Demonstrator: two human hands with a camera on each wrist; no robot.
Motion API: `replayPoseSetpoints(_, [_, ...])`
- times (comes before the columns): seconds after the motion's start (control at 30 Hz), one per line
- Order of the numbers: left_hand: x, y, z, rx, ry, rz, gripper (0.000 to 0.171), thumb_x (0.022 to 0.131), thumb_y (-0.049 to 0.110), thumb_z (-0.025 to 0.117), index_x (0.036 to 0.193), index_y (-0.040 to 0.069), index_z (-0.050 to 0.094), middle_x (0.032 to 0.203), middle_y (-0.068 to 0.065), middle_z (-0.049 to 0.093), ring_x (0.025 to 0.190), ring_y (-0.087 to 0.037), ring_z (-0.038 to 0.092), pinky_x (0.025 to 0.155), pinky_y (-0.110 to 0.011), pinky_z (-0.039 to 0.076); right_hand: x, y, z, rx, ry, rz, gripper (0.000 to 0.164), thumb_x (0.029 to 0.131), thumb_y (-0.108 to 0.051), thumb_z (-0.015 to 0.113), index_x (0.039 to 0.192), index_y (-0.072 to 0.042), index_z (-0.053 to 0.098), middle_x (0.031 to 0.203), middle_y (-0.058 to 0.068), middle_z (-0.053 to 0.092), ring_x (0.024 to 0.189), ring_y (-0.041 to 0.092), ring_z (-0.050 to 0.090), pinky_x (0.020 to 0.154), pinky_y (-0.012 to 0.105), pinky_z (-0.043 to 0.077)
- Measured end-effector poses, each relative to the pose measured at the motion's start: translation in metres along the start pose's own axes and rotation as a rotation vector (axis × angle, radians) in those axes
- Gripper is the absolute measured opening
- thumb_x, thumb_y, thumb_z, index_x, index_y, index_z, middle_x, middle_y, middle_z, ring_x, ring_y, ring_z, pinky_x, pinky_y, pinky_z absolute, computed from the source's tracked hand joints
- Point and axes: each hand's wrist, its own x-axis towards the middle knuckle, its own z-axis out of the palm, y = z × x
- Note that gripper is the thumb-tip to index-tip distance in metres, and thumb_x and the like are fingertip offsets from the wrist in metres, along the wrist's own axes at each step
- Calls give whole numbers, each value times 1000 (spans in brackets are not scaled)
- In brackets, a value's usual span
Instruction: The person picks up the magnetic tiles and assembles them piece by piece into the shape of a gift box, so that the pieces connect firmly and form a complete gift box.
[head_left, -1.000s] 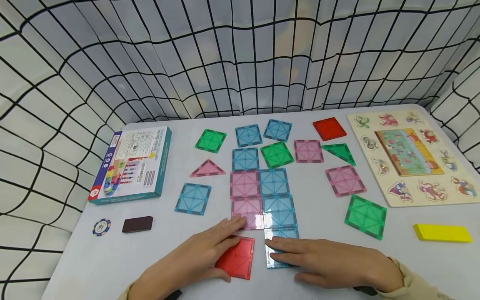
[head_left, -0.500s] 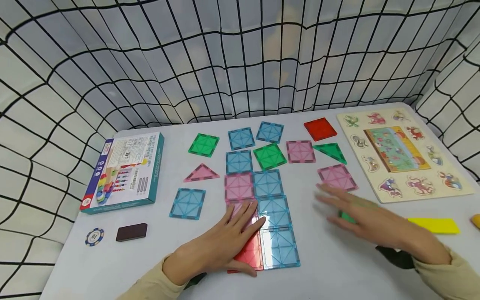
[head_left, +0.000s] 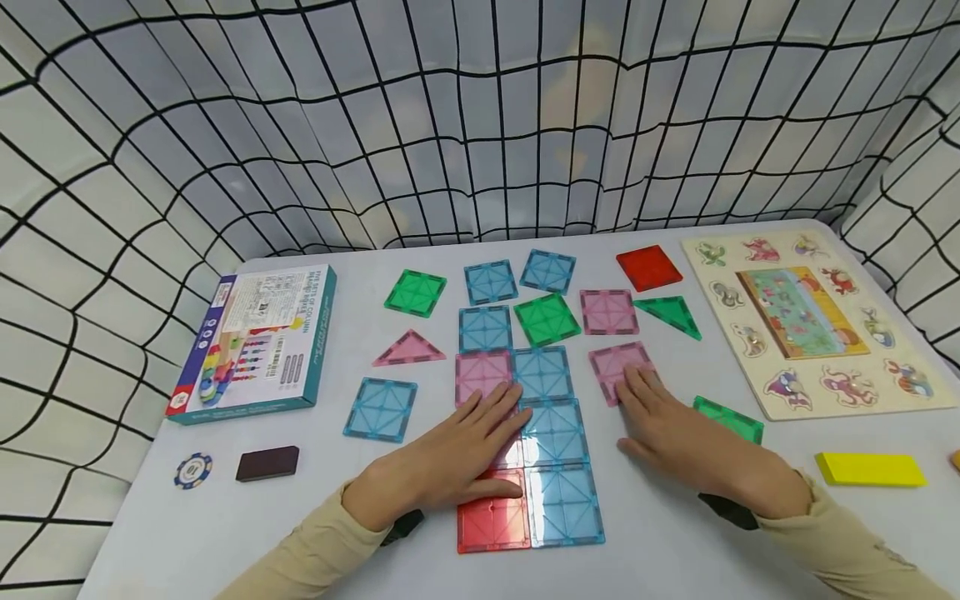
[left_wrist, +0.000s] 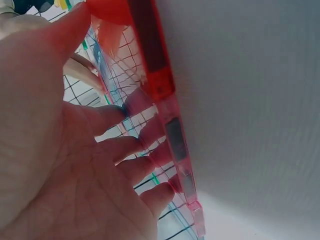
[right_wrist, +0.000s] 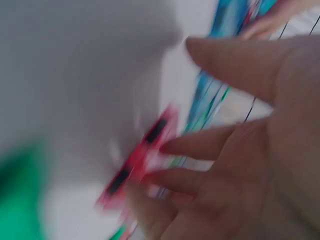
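Note:
Flat translucent magnetic tiles lie on the white table. My left hand (head_left: 457, 454) is spread over the pink tiles (head_left: 480, 375) in the left column, its thumb across the red square tile (head_left: 487, 529) at the near end. In the left wrist view the fingertips (left_wrist: 157, 192) meet the tile surface. Blue square tiles (head_left: 566, 504) form the adjoining column, edge to edge with the pink and red ones. My right hand (head_left: 675, 437) touches a separate pink square tile (head_left: 611, 367) with extended fingers, thumb off to the side. In the right wrist view that tile (right_wrist: 120, 177) appears blurred under the fingers.
Loose green (head_left: 547, 319), pink, blue and red tiles lie around the columns. A boxed toy (head_left: 262, 342) and dark block (head_left: 267, 464) stand left, with a poker chip (head_left: 193, 471). Rightward are a wooden puzzle board (head_left: 810, 383) and yellow block (head_left: 870, 469). Netting surrounds the table.
My left hand brought the red tile against the blue and pink ones, then moved farther up. The right hand left the blue tile, reached right to the pink tile and slid it leftward.

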Motion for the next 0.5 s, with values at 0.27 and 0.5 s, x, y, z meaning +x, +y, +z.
replayPoseSetpoints(0.27, [2, 0, 0, -54, 0, 1, 86, 103, 54, 58, 167, 8, 25, 175, -10, 13, 162, -32, 2, 128, -52, 13, 17, -33, 0, 211, 37, 14, 71, 107, -30, 60, 159, 8, 32, 168, 33, 17, 153, 57, 13, 116, 66, 31])
replayPoseSetpoints(0.5, [2, 0, 1, -94, -3, -5, 85, 104, 52, 58, 168, 9, 21, 176, -8, 10, 162, -31, -2, 129, -53, 10, -39, 33, -17, 116, 35, 171, 66, 104, -37, 65, 153, 4, 48, 162, 35, 29, 145, 55, 35, 107, 70, 41])
